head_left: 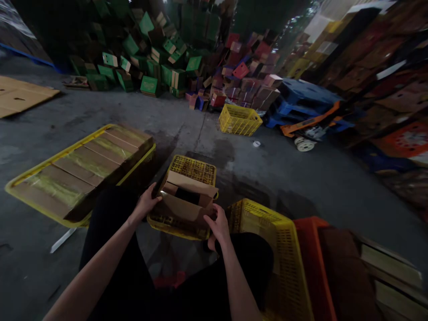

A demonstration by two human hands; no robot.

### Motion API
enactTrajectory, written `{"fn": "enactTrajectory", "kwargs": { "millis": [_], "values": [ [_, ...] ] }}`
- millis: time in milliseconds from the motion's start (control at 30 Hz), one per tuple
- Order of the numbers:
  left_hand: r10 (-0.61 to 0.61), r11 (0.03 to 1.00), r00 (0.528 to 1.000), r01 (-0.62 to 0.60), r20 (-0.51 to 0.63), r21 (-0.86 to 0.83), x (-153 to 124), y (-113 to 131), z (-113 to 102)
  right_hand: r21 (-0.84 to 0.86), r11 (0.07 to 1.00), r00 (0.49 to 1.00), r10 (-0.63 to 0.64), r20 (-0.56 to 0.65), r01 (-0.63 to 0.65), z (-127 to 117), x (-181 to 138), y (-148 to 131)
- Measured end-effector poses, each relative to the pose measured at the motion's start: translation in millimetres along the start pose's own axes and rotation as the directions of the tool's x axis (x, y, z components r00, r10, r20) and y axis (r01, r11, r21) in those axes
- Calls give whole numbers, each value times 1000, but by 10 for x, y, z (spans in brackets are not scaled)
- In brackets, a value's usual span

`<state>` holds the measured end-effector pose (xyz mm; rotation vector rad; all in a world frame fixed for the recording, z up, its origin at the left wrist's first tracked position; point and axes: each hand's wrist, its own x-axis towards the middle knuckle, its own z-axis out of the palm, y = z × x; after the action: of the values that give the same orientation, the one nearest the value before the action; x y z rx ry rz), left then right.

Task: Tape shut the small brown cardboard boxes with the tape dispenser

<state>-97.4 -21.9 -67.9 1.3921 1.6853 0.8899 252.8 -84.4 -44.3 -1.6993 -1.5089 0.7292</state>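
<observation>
The left hand reaches forward and inward, fingers clamped on the left end of an open cardboard box, thumb over its near edge. The right hand is bent in at the wrist and clamped on the opposite end, thumb against the near flap. The box lies between the two hands, flaps raised, on a yellow crate. A dark-clothed left knee rises just outside the left hand, with a long crate of taped boxes beyond it. The right knee crowds the right hand's outer side; past it stand a larger yellow crate and a red crate. Well ahead of the hands, another yellow crate, blue pallets, a pallet jack and heaped green boxes stand across the floor
</observation>
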Motion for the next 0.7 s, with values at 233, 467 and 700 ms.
{"fn": "enactTrajectory", "kwargs": {
  "millis": [233, 467, 700],
  "values": [
    [-28, 994, 1000, 26, 13, 110, 37, -42, 29, 193, 957, 975, 222, -1, -218, 34, 12, -24],
    [-25, 992, 999, 20, 41, 124, 50, -21, 40, 207, 941, 960, 278, -29, -267, 48, 15, -33],
    [-24, 988, 998, 15, 58, 153, 47, -12, 44, 172, 942, 955, 296, -17, -289, 63, 27, -23]
  ]
}}
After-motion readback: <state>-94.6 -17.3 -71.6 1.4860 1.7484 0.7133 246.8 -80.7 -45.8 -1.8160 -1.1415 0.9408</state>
